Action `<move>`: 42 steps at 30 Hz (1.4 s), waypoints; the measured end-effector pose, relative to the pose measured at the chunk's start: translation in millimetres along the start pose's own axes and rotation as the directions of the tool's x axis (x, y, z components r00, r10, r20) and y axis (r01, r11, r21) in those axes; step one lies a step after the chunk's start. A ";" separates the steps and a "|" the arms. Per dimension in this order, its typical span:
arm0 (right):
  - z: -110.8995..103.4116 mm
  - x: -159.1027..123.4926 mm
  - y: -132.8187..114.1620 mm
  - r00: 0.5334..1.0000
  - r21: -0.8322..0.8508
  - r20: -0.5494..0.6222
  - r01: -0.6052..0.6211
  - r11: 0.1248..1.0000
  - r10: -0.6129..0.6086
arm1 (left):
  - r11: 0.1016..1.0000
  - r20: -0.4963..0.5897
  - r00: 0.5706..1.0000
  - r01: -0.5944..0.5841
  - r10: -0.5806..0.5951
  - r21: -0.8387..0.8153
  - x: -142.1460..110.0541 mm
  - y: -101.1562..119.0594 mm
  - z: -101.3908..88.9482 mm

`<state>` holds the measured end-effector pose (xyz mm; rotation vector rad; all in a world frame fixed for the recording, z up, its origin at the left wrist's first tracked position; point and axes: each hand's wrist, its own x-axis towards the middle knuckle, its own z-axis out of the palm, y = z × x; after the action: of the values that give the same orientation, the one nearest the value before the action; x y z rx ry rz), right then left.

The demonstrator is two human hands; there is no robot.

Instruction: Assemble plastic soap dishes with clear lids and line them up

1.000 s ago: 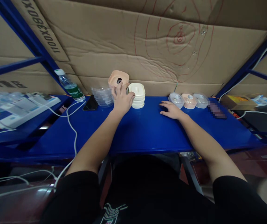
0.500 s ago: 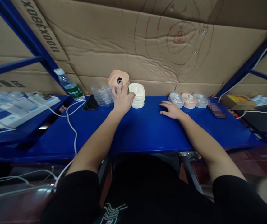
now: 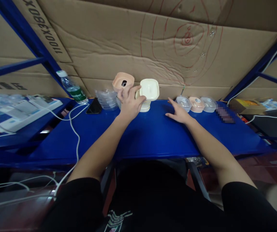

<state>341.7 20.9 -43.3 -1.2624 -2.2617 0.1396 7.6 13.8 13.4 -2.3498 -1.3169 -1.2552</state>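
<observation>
My left hand [image 3: 131, 102] grips a cream square plastic lid [image 3: 150, 89] by its left edge, between thumb and fingers. The lid is raised and shifted right over a stack of similar cream lids [image 3: 145, 107], which it partly hides. Behind my left hand is a peach plastic tub [image 3: 123, 80] with a dark opening. My right hand [image 3: 179, 111] holds nothing; its thumb and fingers are apart, just above the blue table. Beside it stand two clear-grey lidded containers, one nearer [image 3: 183, 103] and one farther right [image 3: 208, 104], with a peach lidded container [image 3: 196, 104] between them.
Stacked clear plastic bowls [image 3: 105, 100], a dark phone-like object [image 3: 93, 106] and a water bottle [image 3: 72, 88] stand left on the blue table [image 3: 153, 138]. A white cable [image 3: 76, 138] hangs over its front edge. Cardboard [image 3: 109, 38] closes off the back.
My left hand has lifted one cream lid off the stack and moved it right. My right hand's fingers have risen and spread further from the thumb.
</observation>
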 end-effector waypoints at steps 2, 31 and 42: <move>-1.7 0.8 -10.9 0.998 0.021 -0.068 0.012 1.000 -0.011 | 0.999 0.020 0.999 -0.045 0.046 -0.017 -6.2 14.1 -6.3; 7.8 5.1 -41.1 0.933 0.081 0.340 -0.151 0.985 0.115 | 0.992 0.898 0.439 0.119 -0.021 -0.035 -18.6 -14.0 0.8; 7.8 5.5 -44.2 0.926 -0.011 0.346 -0.157 0.988 0.151 | 0.974 -0.007 0.974 0.228 -0.228 0.009 -6.4 -35.1 -26.8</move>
<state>301.9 2.1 -32.6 -1.5047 -2.4399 0.4723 -36.7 17.2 17.3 -2.2356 -1.6257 -1.3110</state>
